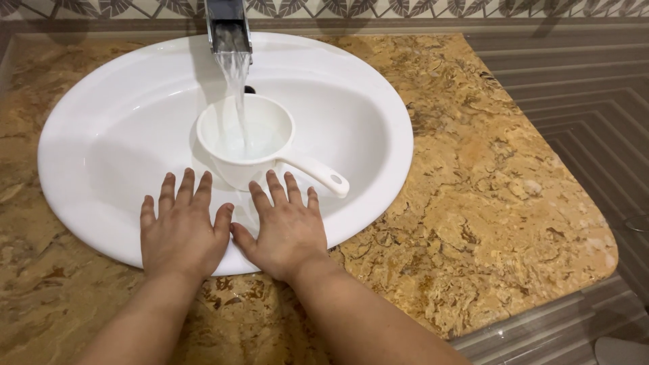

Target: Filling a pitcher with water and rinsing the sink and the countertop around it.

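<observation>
A white plastic dipper [247, 138] with a straight handle stands in the white oval sink [101, 122]. Water pours into it from a flat chrome faucet [228, 26] at the back. My left hand [181, 226] lies flat, palm down, on the sink's near rim with its fingers spread. My right hand [284, 226] lies flat beside it, thumbs almost touching, fingertips just short of the dipper's base and handle. Neither hand holds anything.
The sink is set in a yellow-brown marble counter [487, 203] whose right edge curves off towards a grey ribbed floor [588, 101]. A patterned tile band runs along the wall behind the faucet.
</observation>
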